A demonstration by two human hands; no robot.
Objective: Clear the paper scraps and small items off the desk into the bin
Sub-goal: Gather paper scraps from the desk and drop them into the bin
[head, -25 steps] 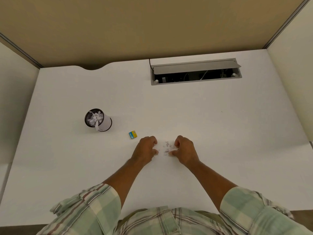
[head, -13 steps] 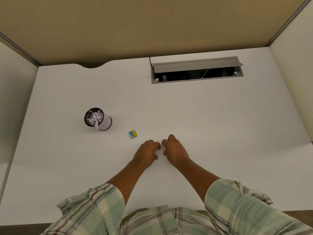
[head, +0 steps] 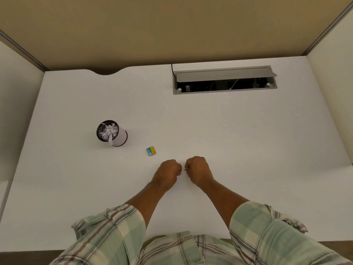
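Observation:
My left hand [head: 168, 172] and my right hand [head: 197, 169] rest on the white desk [head: 248, 150] as closed fists, a small gap between them. A white sliver of paper scrap [head: 185, 169] pokes out of my right fingers. What my left fist holds is hidden. No loose scraps show on the desk between the hands. A small blue and yellow box [head: 151, 150] lies just beyond and left of my left hand. The bin [head: 118, 137], a small black mesh cup with a white wrap, stands further left, with crumpled paper scraps [head: 109, 131] in it.
An open grey cable hatch [head: 224, 73] with wires inside is set into the desk at the back right. Partition walls close in the desk at the back, left and right. The near desk edge runs just in front of my shirt.
The paper scraps that lay between my hands are gone from the desk. My hands came together over them, curled into fists and drew slightly apart.

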